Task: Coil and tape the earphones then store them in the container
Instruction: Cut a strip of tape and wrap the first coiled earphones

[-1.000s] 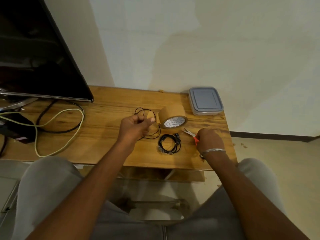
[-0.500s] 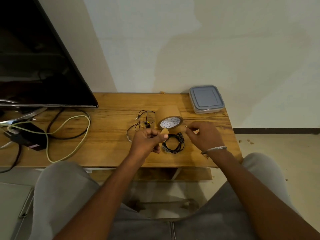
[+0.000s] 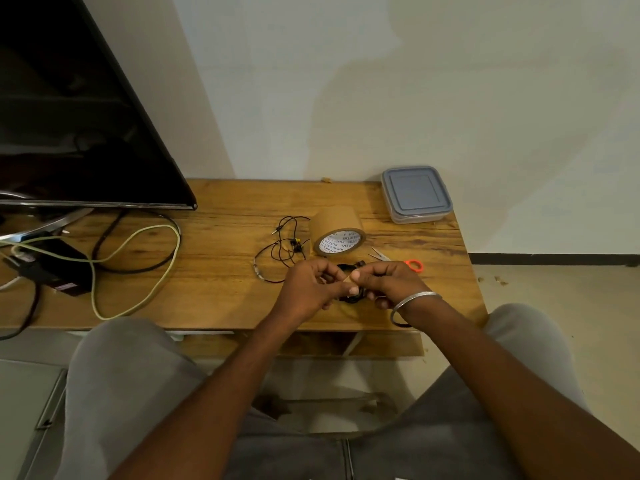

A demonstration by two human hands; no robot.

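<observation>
I'm seeing the coiled earphones [image 3: 350, 298] sitting near the table's [image 3: 207, 292] near edge, mostly hidden. The visible span is running near-to-far; I can't tell where the plug is pointing. The left hand [image 3: 308, 292] is pinching a tape scrap [image 3: 346, 279] against them and the right hand [image 3: 388, 282] is gripping them. Tape roll [image 3: 337, 233] and scissors [image 3: 414, 265] are lying just beyond, container [image 3: 415, 194] far right.

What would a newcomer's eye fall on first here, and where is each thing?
The left hand and right hand meet at the front of the table, pinching a piece of brown tape over the coiled black earphones. Behind them sits the brown tape roll, with the lidded container at the far right corner. A dark television fills the left.
</observation>
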